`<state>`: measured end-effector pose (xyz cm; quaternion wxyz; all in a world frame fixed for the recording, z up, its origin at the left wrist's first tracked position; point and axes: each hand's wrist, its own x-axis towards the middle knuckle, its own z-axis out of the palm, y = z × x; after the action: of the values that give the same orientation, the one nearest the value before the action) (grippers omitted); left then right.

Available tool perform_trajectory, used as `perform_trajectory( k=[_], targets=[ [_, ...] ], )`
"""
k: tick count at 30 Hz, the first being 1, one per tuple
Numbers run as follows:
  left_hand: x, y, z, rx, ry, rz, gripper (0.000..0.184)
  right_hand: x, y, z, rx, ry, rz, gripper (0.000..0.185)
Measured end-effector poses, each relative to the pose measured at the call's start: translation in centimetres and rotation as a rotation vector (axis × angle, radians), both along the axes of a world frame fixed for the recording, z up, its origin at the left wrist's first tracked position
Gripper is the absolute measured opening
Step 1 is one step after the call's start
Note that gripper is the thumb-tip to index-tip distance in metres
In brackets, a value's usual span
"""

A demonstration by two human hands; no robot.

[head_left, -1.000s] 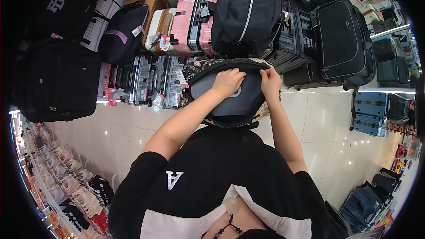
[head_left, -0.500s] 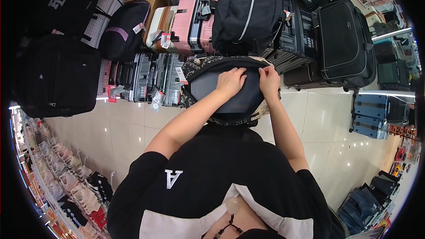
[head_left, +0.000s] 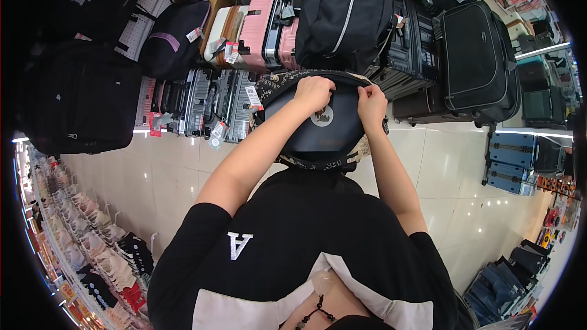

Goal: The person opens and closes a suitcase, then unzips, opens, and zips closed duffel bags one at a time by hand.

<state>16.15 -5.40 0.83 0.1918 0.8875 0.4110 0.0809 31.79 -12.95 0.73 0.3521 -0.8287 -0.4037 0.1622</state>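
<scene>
A black backpack with a cream pattern [head_left: 282, 79] lies unzipped in front of me, its opening facing up. Inside it shows a flat dark panel [head_left: 299, 137] bearing a round pale emblem; whether this is a laptop or the lining I cannot tell. My left hand [head_left: 314, 93] is closed near the panel's far edge, fingers curled, and what they grip is hidden. At the far right of the opening, my right hand [head_left: 372, 107] pinches the backpack's rim. A white price tag [head_left: 253, 96] hangs at the bag's left side.
Silver suitcases [head_left: 229, 101] stand left of the backpack, and a pink suitcase [head_left: 263, 24] behind it. A large black bag [head_left: 345, 12] rises just beyond. To the right is a black soft suitcase [head_left: 476, 55]. Glossy tiled floor [head_left: 165, 174] surrounds me.
My left hand has shifted slightly up and left, uncovering the round emblem on the dark panel. My right hand stays at the rim, with its fingers slightly farther up.
</scene>
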Motion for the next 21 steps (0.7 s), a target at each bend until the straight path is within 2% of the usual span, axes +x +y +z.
perform_trajectory(
  k=[13,17,21],
  targets=[
    [-1.2,0.0,0.6,0.064,0.093,-0.189,0.023,-0.3,-0.3,-0.2,0.023,0.002,-0.009,0.023],
    [0.3,-1.6,0.1,0.139,-0.108,-0.034,0.015,-0.1,-0.2,-0.5,0.024,0.081,-0.026,0.023],
    [3.5,-4.2,-1.3,0.065,-0.450,0.128,0.021,0.3,-0.2,-1.1,0.040,0.101,-0.013,0.021]
  ],
)
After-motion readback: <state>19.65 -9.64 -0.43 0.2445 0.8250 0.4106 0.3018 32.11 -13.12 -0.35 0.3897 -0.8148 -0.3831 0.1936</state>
